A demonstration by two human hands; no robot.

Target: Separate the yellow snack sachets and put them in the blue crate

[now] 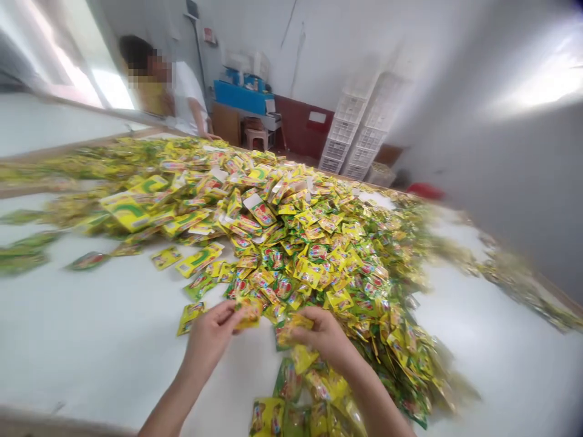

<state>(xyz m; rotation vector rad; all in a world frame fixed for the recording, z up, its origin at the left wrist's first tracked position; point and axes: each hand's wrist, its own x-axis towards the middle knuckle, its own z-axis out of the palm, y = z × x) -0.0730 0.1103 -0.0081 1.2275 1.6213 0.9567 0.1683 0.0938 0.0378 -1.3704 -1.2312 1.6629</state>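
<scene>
My left hand (217,323) pinches a small yellow packet (248,312) between thumb and fingers, just above the white table. A short way to the right, my right hand (321,331) has its fingers closed on another yellow packet (294,326), which is partly blurred. In front of both hands spreads a large heap of yellow and green packets (314,273). One loose yellow packet (189,318) lies left of my left hand. Below my right hand, several green and yellow packets (268,416) lie close together near the table's front.
The white table (113,340) reaches out to both sides. Flat yellow cardboard boxes (130,211) lie among the packets at the left. A person in a white top (187,91) is at the far side. White crates (348,130) are stacked by the wall, near a blue box (241,97).
</scene>
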